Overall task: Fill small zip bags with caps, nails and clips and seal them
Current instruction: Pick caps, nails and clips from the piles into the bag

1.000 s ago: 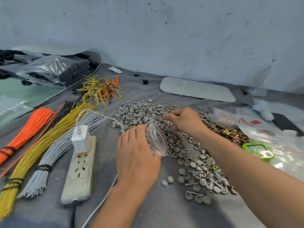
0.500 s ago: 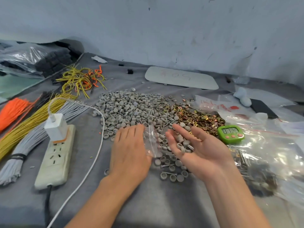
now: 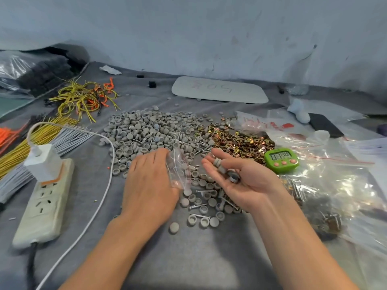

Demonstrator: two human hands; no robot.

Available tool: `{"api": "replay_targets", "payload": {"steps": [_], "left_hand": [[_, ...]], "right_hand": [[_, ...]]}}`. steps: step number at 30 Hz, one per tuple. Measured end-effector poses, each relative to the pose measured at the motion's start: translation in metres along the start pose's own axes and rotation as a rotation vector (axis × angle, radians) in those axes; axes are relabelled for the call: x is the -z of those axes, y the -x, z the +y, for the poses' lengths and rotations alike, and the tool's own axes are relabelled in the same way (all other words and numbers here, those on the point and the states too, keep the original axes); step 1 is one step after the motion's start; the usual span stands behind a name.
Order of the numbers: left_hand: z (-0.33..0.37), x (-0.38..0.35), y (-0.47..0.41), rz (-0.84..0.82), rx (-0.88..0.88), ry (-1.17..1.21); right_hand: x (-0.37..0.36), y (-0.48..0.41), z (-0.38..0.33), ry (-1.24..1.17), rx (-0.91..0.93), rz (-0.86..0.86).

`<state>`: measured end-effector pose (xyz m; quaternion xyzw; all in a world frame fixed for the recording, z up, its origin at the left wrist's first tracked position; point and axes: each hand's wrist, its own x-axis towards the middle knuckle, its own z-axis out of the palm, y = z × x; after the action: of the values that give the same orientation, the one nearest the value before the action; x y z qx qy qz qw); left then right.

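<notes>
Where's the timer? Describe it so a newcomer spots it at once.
Start at the grey cloth table and find the heap of brass clips right of the grey caps. At that heap's near right edge, just beyond the right hand carrying caps, lies the timer. It alone is bright green, with a digit display and three pink buttons.

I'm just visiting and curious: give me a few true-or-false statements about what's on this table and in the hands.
1. The right hand lies palm up with caps on it. True.
2. The left hand holds a nail. False: it holds a clear bag.
3. The timer is green. True.
4. The clips lie left of the cap pile. False: they lie to its right.
</notes>
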<state>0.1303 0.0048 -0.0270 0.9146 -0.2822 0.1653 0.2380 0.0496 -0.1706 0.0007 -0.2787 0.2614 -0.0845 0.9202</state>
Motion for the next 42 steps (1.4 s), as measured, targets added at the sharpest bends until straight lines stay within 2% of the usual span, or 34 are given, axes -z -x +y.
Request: {"api": "replay_targets", "payload": {"steps": [4,9,12,16,21,24,26,30,33,35,37,39,41,42], "left_hand": [[0.002,-0.002,-0.003,0.005,0.007,0.023],[-0.002,-0.002,-0.003,0.032,0.013,0.049],[-0.001,0.0,-0.003,0.042,0.015,0.05],[-0.003,0.001,-0.003,0.041,0.017,0.052],[-0.007,0.001,0.0,0.067,0.002,0.07],[-0.006,0.001,0.001,0.07,0.003,0.094],[-0.001,0.0,0.001,0.047,0.018,0.143],[0.013,-0.001,0.0,-0.076,0.146,0.319],[0.019,0.001,-0.005,-0.1,0.244,0.477],[0.018,0.003,-0.007,-0.101,0.288,0.54],[0.016,0.005,-0.009,-0.083,0.292,0.584],[0.015,0.008,-0.009,-0.032,0.294,0.69],[0.012,0.012,-0.013,0.029,0.329,0.841],[0.009,0.015,-0.016,0.068,0.374,0.96]], "right_hand": [[-0.001,-0.01,0.006,0.204,0.052,0.027],[-0.011,-0.017,0.012,0.694,0.36,0.066],[-0.015,-0.017,0.013,0.828,0.425,0.045],[-0.018,-0.02,0.012,0.821,0.423,0.03],[-0.016,-0.022,0.008,0.337,0.197,-0.082],[-0.018,-0.017,0.009,0.206,0.159,-0.16],[-0.019,-0.013,0.01,0.324,0.258,-0.173],[-0.032,-0.003,0.02,0.838,0.643,-0.188],[-0.043,0.0,0.032,1.088,0.758,-0.269],[-0.047,0.001,0.033,1.066,0.749,-0.301],[-0.049,0.003,0.029,0.87,0.707,-0.287],[-0.045,0.003,0.019,0.679,0.707,-0.198],[-0.037,0.002,0.01,0.718,0.706,-0.052],[-0.032,0.001,0.007,0.867,0.695,0.03]]}}
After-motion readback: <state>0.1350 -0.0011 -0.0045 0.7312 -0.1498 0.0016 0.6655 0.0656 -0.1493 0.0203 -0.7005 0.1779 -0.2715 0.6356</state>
